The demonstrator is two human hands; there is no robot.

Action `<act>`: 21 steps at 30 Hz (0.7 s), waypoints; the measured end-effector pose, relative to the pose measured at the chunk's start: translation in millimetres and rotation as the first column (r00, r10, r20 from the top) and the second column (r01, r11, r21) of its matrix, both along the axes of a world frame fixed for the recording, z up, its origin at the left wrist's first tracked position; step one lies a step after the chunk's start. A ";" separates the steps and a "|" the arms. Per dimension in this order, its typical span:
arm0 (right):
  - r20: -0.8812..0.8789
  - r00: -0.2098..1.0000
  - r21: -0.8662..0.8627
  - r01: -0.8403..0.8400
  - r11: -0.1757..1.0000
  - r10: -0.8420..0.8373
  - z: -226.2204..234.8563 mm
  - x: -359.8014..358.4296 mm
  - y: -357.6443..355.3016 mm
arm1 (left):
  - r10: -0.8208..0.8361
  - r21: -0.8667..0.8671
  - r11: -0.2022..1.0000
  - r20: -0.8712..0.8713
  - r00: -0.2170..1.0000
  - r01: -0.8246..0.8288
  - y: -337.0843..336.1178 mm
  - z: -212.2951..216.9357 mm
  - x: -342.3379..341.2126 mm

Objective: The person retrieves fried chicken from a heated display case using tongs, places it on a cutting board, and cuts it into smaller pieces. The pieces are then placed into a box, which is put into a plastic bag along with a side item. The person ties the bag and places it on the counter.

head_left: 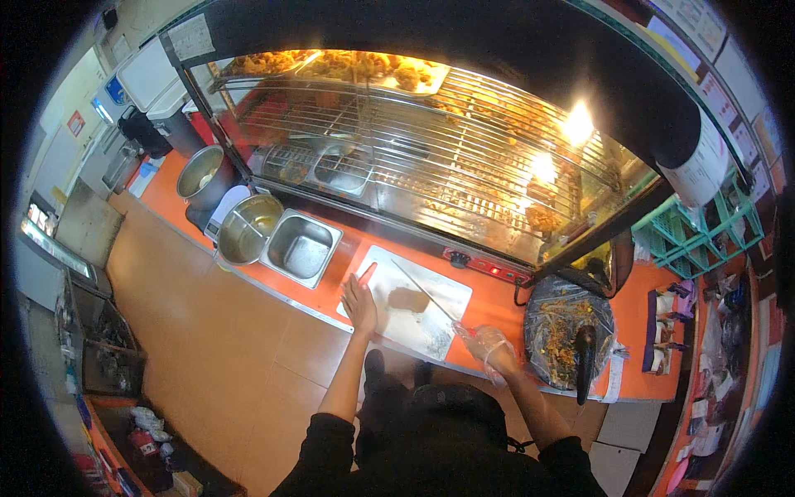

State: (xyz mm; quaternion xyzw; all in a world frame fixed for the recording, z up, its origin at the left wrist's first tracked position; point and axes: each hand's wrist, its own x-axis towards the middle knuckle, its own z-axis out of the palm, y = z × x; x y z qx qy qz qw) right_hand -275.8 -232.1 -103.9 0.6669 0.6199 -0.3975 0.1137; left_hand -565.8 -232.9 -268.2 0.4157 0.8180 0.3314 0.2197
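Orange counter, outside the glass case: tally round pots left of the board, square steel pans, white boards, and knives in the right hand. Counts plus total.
Round pots: 2
Square steel pan: 1
White board: 1
Long knife, in the right hand: 1
Total: 5

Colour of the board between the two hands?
Mostly white; the head view shows the board best.

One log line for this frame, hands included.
left hand: open, at left edge of cutting board | right hand: gripping knife over board | food case: lit
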 end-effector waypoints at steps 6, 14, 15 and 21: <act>-0.195 0.971 0.006 0.141 0.990 -0.137 6.0 -44.3 -2.9 | -0.209 0.305 0.930 -0.013 0.978 0.203 5.0 47.6 2.4; -0.013 0.999 -0.142 0.044 0.989 -0.046 30.8 -55.2 9.0 | -0.561 0.191 0.751 -0.321 0.763 0.632 23.5 70.7 -10.8; -0.006 1.000 -0.162 0.021 0.987 -0.022 34.0 -55.4 12.5 | -0.560 0.177 0.757 -0.320 0.764 0.629 22.5 69.5 -11.6; 0.090 0.996 -0.237 0.004 0.971 0.018 20.0 -55.6 28.1 | -0.510 0.258 0.774 -0.285 0.811 0.578 17.5 56.5 -7.4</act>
